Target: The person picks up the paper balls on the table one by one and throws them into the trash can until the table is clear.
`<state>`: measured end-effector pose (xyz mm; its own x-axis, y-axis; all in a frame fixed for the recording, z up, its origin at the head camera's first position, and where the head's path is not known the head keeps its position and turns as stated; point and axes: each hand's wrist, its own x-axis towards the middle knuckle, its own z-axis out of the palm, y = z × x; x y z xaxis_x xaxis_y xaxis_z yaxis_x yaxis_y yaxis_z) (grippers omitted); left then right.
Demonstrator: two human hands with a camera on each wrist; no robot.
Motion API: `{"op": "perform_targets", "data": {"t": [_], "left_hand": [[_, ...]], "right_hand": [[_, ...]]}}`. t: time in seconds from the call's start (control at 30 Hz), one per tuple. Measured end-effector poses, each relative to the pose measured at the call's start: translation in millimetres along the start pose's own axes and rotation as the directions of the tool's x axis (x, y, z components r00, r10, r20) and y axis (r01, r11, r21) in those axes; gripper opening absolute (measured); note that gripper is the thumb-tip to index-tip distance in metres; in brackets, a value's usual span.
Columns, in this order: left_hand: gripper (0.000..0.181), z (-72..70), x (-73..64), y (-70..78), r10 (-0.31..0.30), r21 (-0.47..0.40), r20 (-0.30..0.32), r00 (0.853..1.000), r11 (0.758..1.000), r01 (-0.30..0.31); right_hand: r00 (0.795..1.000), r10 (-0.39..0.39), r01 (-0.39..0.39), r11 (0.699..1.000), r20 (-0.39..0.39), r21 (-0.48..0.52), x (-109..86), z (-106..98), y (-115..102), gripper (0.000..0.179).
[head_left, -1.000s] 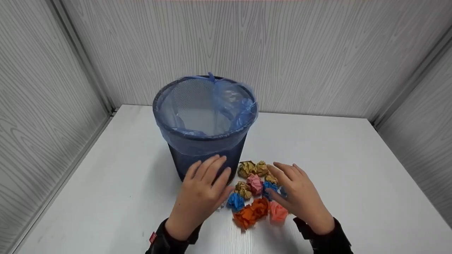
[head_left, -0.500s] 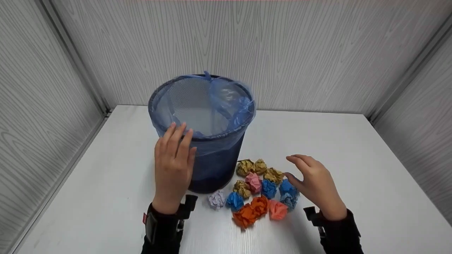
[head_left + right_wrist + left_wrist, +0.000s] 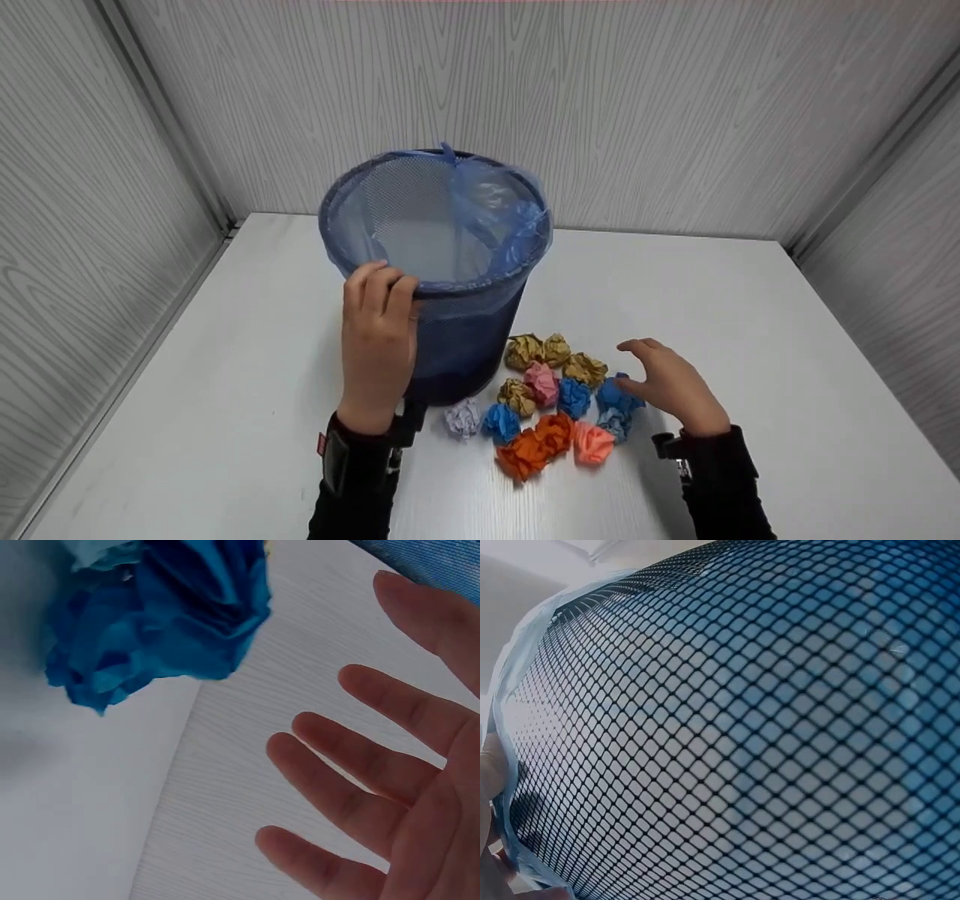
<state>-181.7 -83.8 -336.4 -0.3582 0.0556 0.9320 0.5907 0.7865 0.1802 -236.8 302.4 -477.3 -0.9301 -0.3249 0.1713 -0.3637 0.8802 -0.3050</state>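
Note:
A dark mesh wastebasket (image 3: 465, 352) stands upright on the table, lined with a translucent blue bin bag (image 3: 487, 202) folded over its rim. My left hand (image 3: 379, 345) grips the near left of that rim, fingers bent over the edge; in the left wrist view the mesh wall (image 3: 705, 720) fills the picture, fingers (image 3: 491, 772) at the lined rim. Over the right side of a group of crumpled paper balls hovers my right hand (image 3: 679, 386), holding nothing. Its fingers are spread in the right wrist view, beside a blue paper ball (image 3: 165, 622).
Several crumpled paper balls lie right of the wastebasket's base: gold (image 3: 585, 369), pink (image 3: 541, 382), orange (image 3: 525, 454), coral (image 3: 592, 442), blue (image 3: 501, 424) and a white one (image 3: 463, 418). Wood-grain panels (image 3: 600, 112) enclose the white table (image 3: 187, 420) at the back and sides.
My left hand has moved left and up from in front of the wastebasket and taken hold of its rim. My right hand has drawn away to the right from over the paper balls.

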Motion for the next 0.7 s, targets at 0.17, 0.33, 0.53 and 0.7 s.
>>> {"op": "perform_targets", "data": {"t": [0.17,0.33,0.53,0.7], "left_hand": [[0.017,-4.5,0.9,6.5,0.009,0.015,0.002,1.0,1.0,-0.009],[0.025,-12.8,1.5,12.7,0.01,0.059,0.005,1.0,0.998,-0.01],[0.025,-21.3,0.0,21.6,0.018,0.111,0.039,0.999,0.994,-0.022],[0.021,-25.1,-2.7,27.6,0.011,0.118,0.059,0.998,0.993,-0.018]], "right_hand": [[0.987,0.063,-0.071,0.996,0.151,0.05,-8.6,-13.1,-16.8,0.062],[0.96,0.089,-0.123,0.986,0.266,0.115,-11.5,-42.6,-55.6,0.065],[0.942,0.083,-0.126,0.986,0.326,0.112,-6.9,-43.1,-59.8,0.054],[0.947,0.063,-0.111,0.985,0.314,0.135,-7.5,-39.1,-56.8,0.046]]}}
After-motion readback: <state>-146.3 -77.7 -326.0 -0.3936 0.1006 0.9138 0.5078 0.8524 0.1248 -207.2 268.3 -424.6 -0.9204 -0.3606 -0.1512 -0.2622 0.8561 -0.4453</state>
